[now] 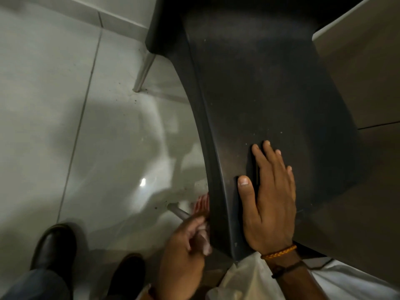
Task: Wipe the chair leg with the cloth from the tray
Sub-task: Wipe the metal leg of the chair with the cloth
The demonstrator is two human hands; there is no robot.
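A dark plastic chair (270,94) fills the middle and right of the view, seen from above. My right hand (268,198) lies flat on its seat near the front corner, fingers spread, holding nothing. My left hand (184,247) is below the seat's edge, closed on a white cloth with red stripes (200,206) that is wrapped around the near metal chair leg (176,210). Only the lower end of that leg shows past the cloth. The tray is out of sight.
A second metal leg (144,72) slants down to the glossy grey tiled floor (65,105) at the back. My dark shoes (54,245) stand at the lower left. A pale wall or cabinet (363,61) rises to the right of the chair.
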